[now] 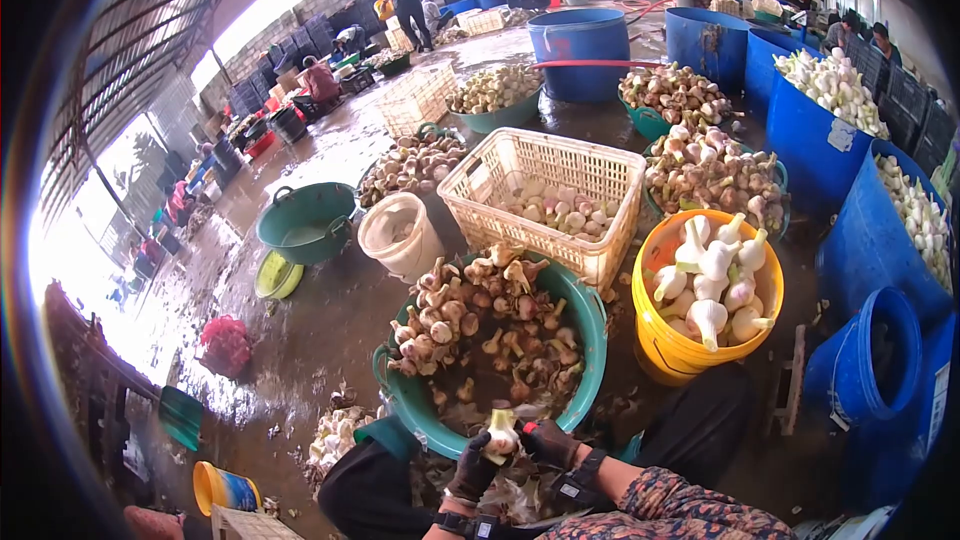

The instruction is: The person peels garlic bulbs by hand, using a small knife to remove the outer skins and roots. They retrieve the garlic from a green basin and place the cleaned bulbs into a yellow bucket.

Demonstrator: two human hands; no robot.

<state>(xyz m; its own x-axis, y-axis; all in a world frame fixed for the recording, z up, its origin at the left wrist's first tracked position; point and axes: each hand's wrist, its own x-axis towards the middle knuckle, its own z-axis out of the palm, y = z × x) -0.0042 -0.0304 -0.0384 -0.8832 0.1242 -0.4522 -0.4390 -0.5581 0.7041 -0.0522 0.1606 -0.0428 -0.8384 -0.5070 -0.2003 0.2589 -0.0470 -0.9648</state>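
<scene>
Bottom centre of the frame: the left hand (472, 470), gloved in dark fabric, was closed around a garlic bulb (500, 433), and the right hand (548, 442) pinched its side. To peel cleanly, I'd judge a steady grip low on the bulb and short pulls on the papery skin served best. Just above sat a green basin (592, 325) heaped with muddy, knobbly bulbs. Right of it, a yellow bucket (662, 345) held smooth white ones.

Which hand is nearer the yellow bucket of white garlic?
Right. The right hand is below-left of the yellow bucket; the left hand, gripping a garlic bulb, sits farther left.
</scene>
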